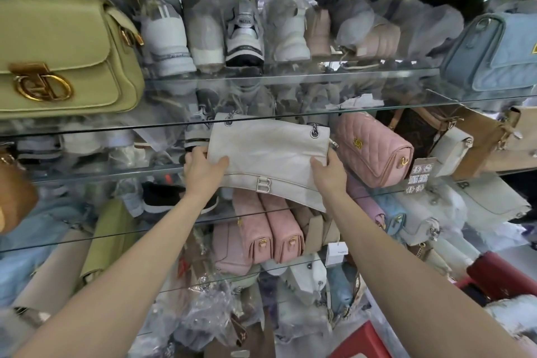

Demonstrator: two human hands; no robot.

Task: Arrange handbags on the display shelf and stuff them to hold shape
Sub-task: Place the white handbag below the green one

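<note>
A pale grey handbag point(267, 151) with a silver B clasp and chain eyelets is held up in front of the middle glass shelf point(87, 176). My left hand point(203, 168) grips its left edge, thumb on the front. My right hand point(328, 171) grips its right edge the same way. The bag's lower flap hangs past the shelf edge. A pink quilted handbag point(374, 148) stands just to its right on the same shelf.
A lime green bag point(64, 58) sits upper left, a blue quilted bag point(494, 55) upper right. Wrapped sneakers point(241, 26) line the top shelf. Two pink bags point(270, 229) stand one shelf below. A red stool point(366, 340) is at bottom right.
</note>
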